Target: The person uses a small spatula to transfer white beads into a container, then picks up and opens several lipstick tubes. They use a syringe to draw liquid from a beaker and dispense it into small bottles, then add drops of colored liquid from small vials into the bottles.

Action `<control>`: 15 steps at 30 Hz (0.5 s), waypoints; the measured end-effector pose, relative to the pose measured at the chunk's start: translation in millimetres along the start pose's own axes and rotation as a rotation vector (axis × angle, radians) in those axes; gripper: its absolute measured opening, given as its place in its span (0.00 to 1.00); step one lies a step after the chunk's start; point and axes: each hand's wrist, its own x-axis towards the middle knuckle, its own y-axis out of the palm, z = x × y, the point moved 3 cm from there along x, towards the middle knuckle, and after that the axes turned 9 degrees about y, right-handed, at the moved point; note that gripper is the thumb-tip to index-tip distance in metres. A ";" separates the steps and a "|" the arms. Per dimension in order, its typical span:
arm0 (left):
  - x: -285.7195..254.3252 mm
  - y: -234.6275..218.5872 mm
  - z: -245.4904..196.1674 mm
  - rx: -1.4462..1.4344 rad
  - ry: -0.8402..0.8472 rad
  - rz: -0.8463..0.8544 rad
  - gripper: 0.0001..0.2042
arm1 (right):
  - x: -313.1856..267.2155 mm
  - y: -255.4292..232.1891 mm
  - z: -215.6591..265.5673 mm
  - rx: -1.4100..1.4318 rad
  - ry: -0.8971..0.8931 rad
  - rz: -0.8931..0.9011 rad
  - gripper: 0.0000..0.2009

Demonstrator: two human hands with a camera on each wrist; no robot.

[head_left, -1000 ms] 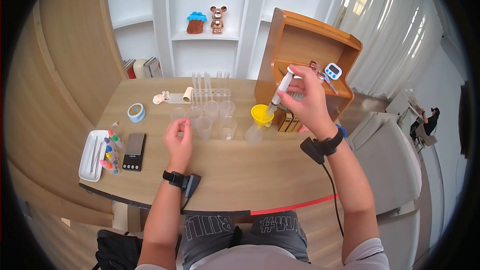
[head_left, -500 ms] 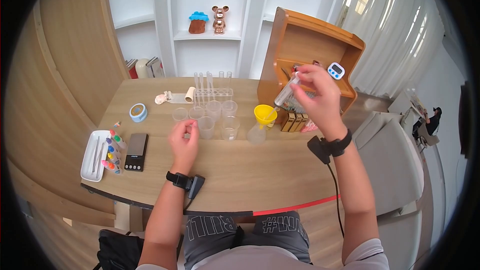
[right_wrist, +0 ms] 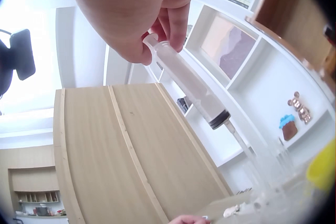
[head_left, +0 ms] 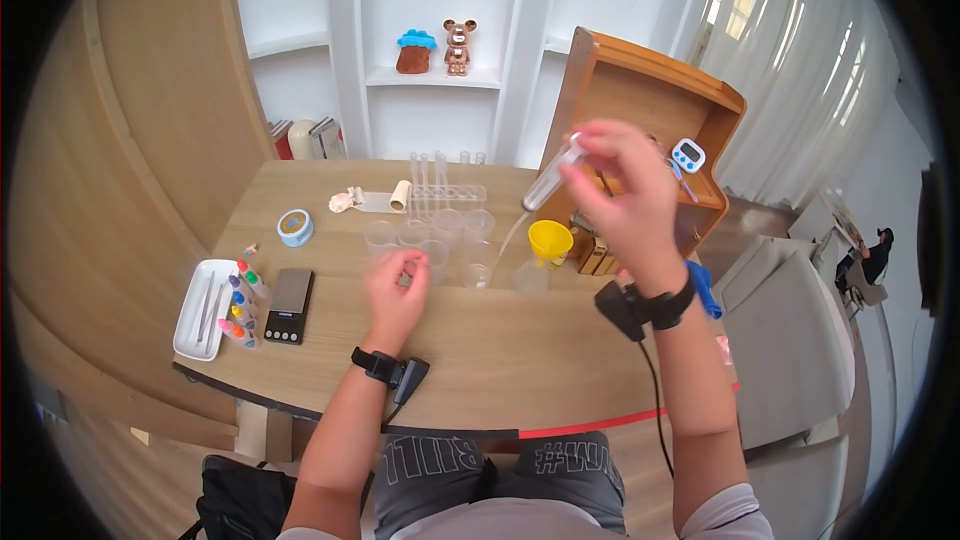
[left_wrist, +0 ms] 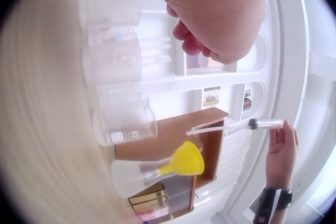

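My right hand [head_left: 630, 195] pinches the top end of a clear syringe [head_left: 547, 182] and holds it tilted in the air. Its black plunger seal [right_wrist: 219, 120] sits at the lower end of the barrel, above a long thin tip [right_wrist: 240, 142]. That tip points down to the left of a yellow funnel [head_left: 550, 238], which stands in the neck of a translucent flask [head_left: 532, 280]. Beside several clear beakers [head_left: 478, 270], my left hand [head_left: 397, 292] hovers with loosely curled fingers and nothing in them.
Behind the beakers is a clear rack [head_left: 465, 193] of test tubes. Left are a black scale [head_left: 290, 305], marker-like bottles [head_left: 240, 310], a white tray [head_left: 190, 335] and a blue round container [head_left: 295, 228]. A wooden shelf unit [head_left: 660, 80] with a timer [head_left: 688, 155] stands at right.
My right hand has raised the syringe out of the yellow funnel, and its tip has swung left, toward the beakers. My left hand stays loosely curled near the beakers. The head view has shifted slightly.
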 end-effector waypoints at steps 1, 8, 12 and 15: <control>-1.2 2.0 -3.9 -0.014 -0.021 0.045 0.05 | -7.1 10.0 -4.4 0.002 0.010 0.016 0.13; -18.1 29.7 -14.7 0.174 -0.047 0.453 0.13 | -42.1 52.0 -28.6 0.173 0.278 0.075 0.17; -21.0 34.1 -15.8 0.259 -0.150 0.511 0.18 | -47.4 59.0 -39.9 0.315 0.384 0.068 0.17; -33.6 42.7 -4.5 0.227 -0.110 0.459 0.24 | -52.2 62.3 -47.8 0.352 0.446 0.087 0.17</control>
